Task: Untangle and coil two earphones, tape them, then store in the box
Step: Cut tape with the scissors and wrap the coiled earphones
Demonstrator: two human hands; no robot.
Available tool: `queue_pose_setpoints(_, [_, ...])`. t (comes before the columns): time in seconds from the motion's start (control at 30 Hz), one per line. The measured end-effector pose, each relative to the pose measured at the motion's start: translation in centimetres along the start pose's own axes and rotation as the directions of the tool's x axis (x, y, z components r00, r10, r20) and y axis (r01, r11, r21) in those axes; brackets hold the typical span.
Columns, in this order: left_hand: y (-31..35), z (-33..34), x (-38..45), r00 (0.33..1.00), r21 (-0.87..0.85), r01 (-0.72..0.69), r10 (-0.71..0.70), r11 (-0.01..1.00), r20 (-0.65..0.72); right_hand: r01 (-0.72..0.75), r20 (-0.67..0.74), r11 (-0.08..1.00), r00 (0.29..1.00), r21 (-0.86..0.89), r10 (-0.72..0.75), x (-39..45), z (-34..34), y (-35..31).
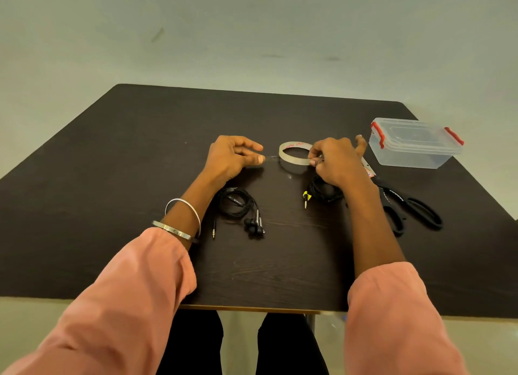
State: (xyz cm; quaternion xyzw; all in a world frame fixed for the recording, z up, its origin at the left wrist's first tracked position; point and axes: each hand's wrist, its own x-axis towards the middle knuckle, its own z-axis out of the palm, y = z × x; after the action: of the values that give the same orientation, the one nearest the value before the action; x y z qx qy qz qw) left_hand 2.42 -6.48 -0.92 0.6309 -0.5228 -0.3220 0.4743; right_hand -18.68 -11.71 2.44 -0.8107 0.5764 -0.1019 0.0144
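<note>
Between hands point(286, 159), tape point(294, 153) (mid-table).

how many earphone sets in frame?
2. One coiled earphone lies on the table near the left forearm; the other earphone, with a yellow-tagged plug, sits partly hidden under the right hand.

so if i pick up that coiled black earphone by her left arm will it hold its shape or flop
Probably flop. The coiled earphone is thin loose cable with no tape on it yet, so the loops would likely sag and spread. Its earbuds and plug already trail out of the coil and would dangle. It looks light, easy to lift.
</note>
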Motion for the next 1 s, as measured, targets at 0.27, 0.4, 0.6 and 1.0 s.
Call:
queue_pose_setpoints(0.27, [0.2,0.5,0.2,0.998,0.073,0.055,-0.054,0.996,-0.026,-0.030,0.066,0.995,0.998,0.096,0.024,0.2,0.3,-0.3])
queue_pose_setpoints(0.4, [0.2,0.5,0.1,0.999,0.156,0.029,-0.025,0.987,-0.030,-0.044,0.025,0.978,0.999,0.205,0.040,-1.0,-0.6,0.1])
queue_pose_setpoints(0.6, [0.9,0.5,0.1,0.997,0.201,0.075,-0.074,0.977,-0.014,-0.241,-0.095,0.912,0.953,0.332,0.287,-5.8,-2.5,3.2])
queue_pose_setpoints(1.0, [1.8,0.9,-0.6,0.994,0.323,0.105,-0.087,0.941,-0.071,-0.438,-0.004,0.893,0.898,-0.107,0.440,-11.7,-1.6,6.1])
